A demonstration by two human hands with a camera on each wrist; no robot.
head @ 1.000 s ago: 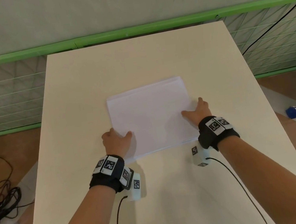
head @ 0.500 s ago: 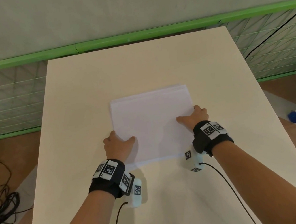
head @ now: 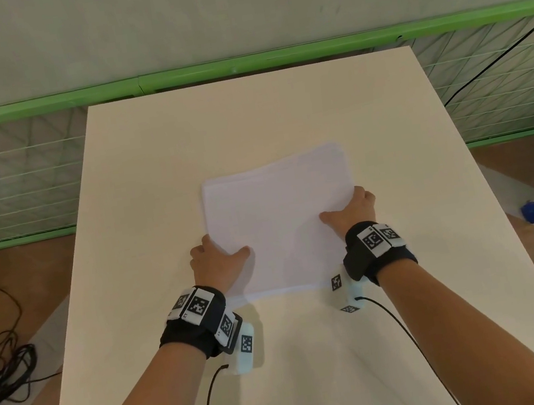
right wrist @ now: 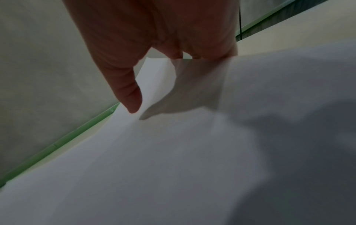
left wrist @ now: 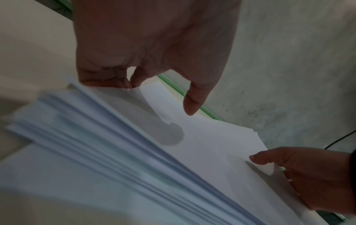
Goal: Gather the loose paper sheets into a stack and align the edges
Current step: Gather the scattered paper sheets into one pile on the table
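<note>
The stack of paper (head: 281,224) lies mid-table (head: 152,184), its long axis running away from the person; the left hand (head: 217,263) grips the stack's near-left edge, thumb on top, fingers under; the right hand (head: 351,210) clasps the right edge likewise; both sit equally near, so squaring likely means pressing inward; the left-side edges look fanned.
</note>
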